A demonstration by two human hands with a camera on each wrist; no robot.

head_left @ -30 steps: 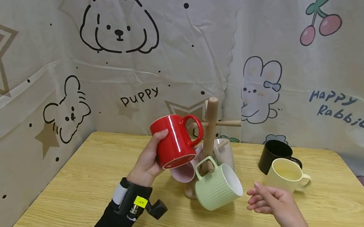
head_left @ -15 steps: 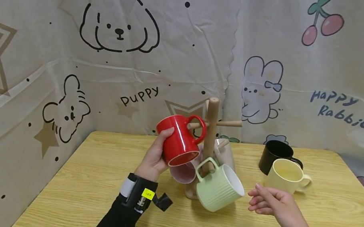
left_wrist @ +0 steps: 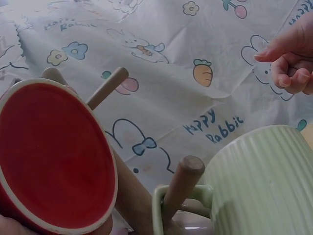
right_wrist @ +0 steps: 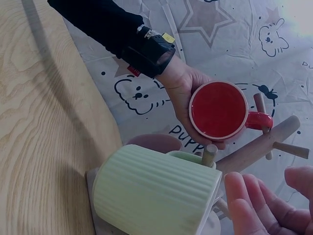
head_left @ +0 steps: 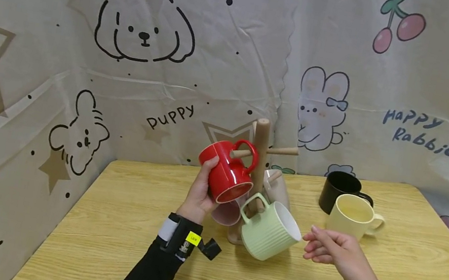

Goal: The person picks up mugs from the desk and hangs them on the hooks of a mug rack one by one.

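My left hand [head_left: 200, 193] grips a red mug [head_left: 223, 172] by its body, tilted, with its base toward me and its handle up on the right. In the head view, a peg of the wooden mug tree [head_left: 262, 139] shows inside the handle's loop, its tip at the loop's left side. A ribbed light green mug [head_left: 268, 233] hangs by its handle on a lower peg at the front. Behind it, a pink mug [head_left: 226, 213] and a white mug [head_left: 278, 192] hang partly hidden. My right hand [head_left: 339, 258] hovers right of the green mug, fingers loosely curled, holding nothing.
A black mug [head_left: 333, 197] and a pale yellow mug [head_left: 348, 216] stand upright on the wooden table [head_left: 99, 238] at the back right, beyond my right hand. Another upper peg [head_left: 285, 151] points right. A printed cloth [head_left: 227, 75] hangs behind the table.
My left hand has carried the red mug rightward and slightly up, bringing its handle over the upper peg's tip. My right hand stays nearly still.
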